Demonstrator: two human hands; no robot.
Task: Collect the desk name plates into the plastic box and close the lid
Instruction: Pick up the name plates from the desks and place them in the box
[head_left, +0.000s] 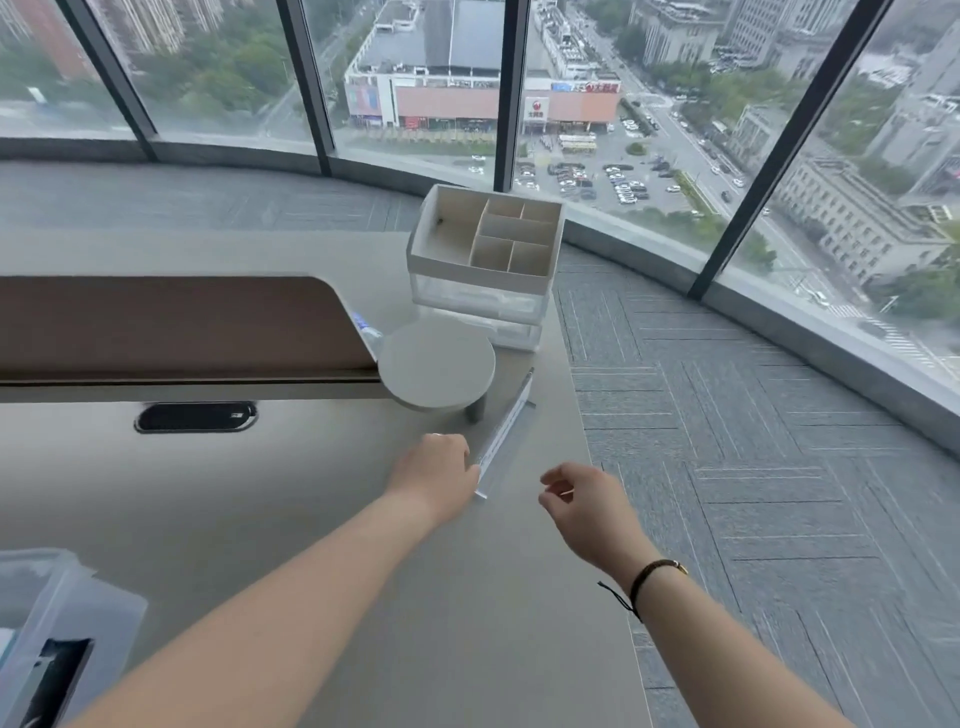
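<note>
Left hand (436, 467), fingers curled at the near end of the clear name plate (506, 431), whose long axis runs away toward the round stand (436, 364), is nearer than the open, empty right hand (582, 499); the plastic box (57, 623) sits far left

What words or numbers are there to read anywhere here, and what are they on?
None of it reads clearly.
Name plate at the left hand: faint print, too blurred to read.
Red sign on the shopping building outside: characters, too small to read.
White panel with a red logo on that building: too small to read.
Small label by the desk divider: blurred.
</note>
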